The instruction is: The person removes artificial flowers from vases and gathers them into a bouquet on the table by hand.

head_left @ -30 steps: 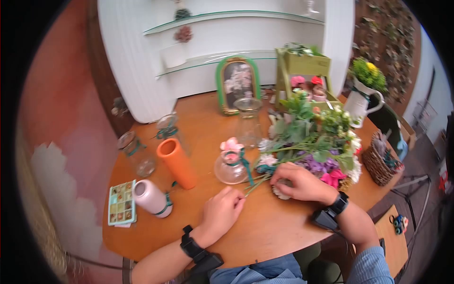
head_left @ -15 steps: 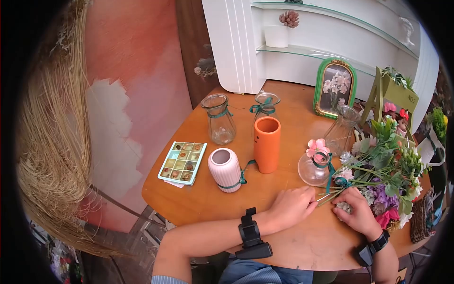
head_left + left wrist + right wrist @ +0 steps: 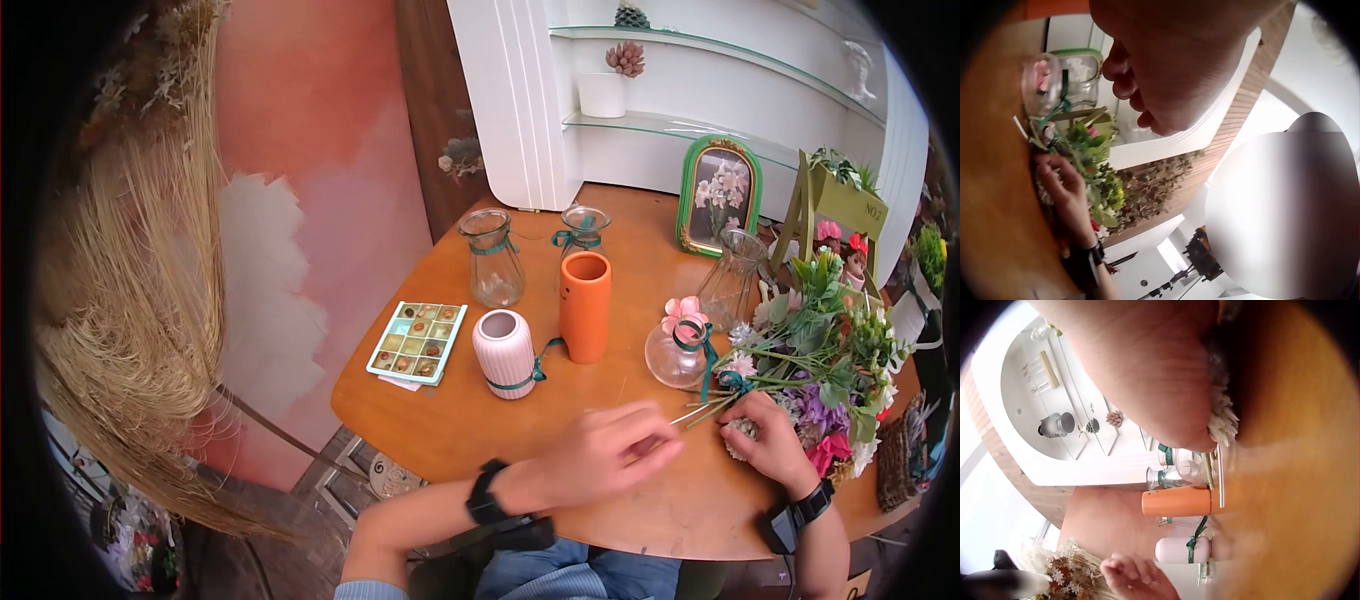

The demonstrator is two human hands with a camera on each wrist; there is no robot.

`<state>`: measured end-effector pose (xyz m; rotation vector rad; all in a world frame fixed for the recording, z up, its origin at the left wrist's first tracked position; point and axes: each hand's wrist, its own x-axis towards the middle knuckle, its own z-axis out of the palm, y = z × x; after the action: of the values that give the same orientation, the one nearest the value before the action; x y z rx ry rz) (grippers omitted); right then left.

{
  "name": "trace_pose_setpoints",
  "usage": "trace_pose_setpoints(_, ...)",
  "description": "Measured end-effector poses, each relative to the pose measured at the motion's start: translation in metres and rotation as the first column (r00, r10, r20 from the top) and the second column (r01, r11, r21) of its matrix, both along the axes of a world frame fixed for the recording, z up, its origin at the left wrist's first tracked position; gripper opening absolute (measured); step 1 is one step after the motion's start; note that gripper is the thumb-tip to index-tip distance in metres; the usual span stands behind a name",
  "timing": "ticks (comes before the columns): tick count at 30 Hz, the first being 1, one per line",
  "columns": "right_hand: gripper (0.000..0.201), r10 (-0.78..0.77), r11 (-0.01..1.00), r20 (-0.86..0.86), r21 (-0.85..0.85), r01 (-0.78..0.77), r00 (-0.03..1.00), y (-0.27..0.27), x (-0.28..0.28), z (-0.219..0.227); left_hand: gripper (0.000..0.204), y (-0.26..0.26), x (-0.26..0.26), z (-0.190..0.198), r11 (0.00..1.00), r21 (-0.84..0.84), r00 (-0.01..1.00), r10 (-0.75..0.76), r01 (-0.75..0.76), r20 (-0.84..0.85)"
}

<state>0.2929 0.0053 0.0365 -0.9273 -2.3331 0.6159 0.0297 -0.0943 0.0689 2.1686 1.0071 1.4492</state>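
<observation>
A bunch of artificial flowers point(image 3: 825, 350) lies on the round wooden table point(image 3: 560, 400), its green stems point(image 3: 705, 408) pointing left. My right hand point(image 3: 755, 430) rests at the stem end of the bunch, fingers curled over a white flower head point(image 3: 738, 432). The right wrist view shows its petals point(image 3: 1222, 419) sticking out from under the palm. My left hand point(image 3: 655, 447) hovers blurred just left of the stem tips. In the left wrist view its fingers point(image 3: 1124, 81) are loosely curled and hold nothing. A round glass vase point(image 3: 680, 352) with a pink flower stands behind the stems.
An orange vase point(image 3: 585, 305), a pink ribbed vase point(image 3: 503, 352), two ribboned glass jars point(image 3: 493, 255) and a compartment tray point(image 3: 418, 342) stand to the left. At the back are a tall glass vase point(image 3: 728, 275), a green picture frame point(image 3: 718, 195) and a planter stand point(image 3: 840, 200). Dried grass point(image 3: 130, 300) hangs at left.
My left hand has lifted off the table and shifted slightly right, toward the stem tips. The right hand has stayed on the white flower head. The view has swung left.
</observation>
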Motion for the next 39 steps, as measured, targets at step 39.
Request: trace_pose_setpoints(39,0.014,0.118,0.991,-0.02,0.063,-0.116,0.993,0.01,0.022,-0.023,0.063,-0.061,-0.234,-0.08,0.437,-0.028,0.393,0.777,-0.899,-0.492)
